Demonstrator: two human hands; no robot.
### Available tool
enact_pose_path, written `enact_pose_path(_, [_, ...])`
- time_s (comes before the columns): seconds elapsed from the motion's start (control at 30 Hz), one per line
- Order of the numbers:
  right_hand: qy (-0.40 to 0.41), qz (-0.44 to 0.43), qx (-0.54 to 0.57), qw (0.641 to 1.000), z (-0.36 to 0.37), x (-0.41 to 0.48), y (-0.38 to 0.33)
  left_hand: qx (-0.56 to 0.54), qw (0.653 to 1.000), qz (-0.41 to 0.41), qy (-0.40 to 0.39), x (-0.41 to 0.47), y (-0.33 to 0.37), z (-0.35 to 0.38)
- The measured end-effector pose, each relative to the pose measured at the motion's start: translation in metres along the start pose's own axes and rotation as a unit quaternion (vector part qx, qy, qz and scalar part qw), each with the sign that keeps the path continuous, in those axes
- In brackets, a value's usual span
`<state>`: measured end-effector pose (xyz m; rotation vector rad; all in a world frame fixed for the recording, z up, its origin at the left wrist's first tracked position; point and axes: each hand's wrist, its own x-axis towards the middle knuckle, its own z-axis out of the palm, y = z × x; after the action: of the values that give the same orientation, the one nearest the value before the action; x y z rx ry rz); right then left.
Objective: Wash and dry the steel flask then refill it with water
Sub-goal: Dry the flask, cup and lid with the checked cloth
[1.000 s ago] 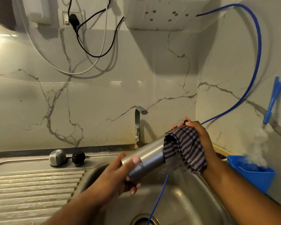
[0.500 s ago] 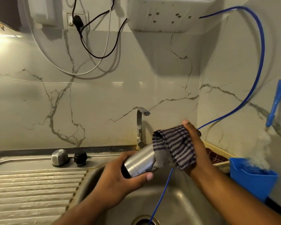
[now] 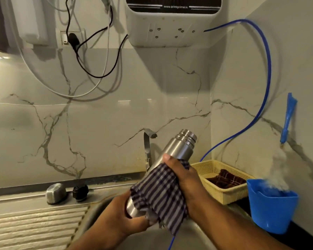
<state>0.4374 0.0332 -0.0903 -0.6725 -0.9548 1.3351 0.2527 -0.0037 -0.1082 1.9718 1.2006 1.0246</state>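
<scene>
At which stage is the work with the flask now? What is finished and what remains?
Washing looks done: no water runs from the tap. Drying is in hand: the left hand grips the base of the flask, and the right hand wraps a striped cloth round its body. Left: refilling, then closing; the steel cap and black stopper lie beside the sink.

Ribbed drainboard (image 3: 25, 228), steel cap (image 3: 56, 193), perhaps black stopper (image 3: 80, 192)

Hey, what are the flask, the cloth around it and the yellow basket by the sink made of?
Steel flask: brushed stainless steel, by its satin grey sheen and streaked highlights. Checked cloth: thin woven fabric, probably cotton; it folds and drapes limply. Basket: likely moulded plastic, pale yellow, matte, with a regular mesh wall.
</scene>
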Motion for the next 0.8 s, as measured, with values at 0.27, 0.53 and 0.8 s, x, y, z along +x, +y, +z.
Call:
enact_pose_path(0.27, [0.066, -0.138, -0.122, 0.981, -0.036, 0.027, -0.026, 0.185, 0.982, -0.012, -0.041, 0.008, -0.044, -0.034])
enact_pose_path(0.53, [0.053, -0.307, -0.435, 0.845, -0.066, 0.050, -0.010, 0.193, 0.977, 0.073, 0.043, 0.013, -0.058, -0.037])
enact_pose_path(0.8, [0.085, 0.105, -0.405, 0.904, -0.067, 0.062, -0.004, 0.329, 0.927, 0.146, 0.102, 0.015, -0.050, -0.043])
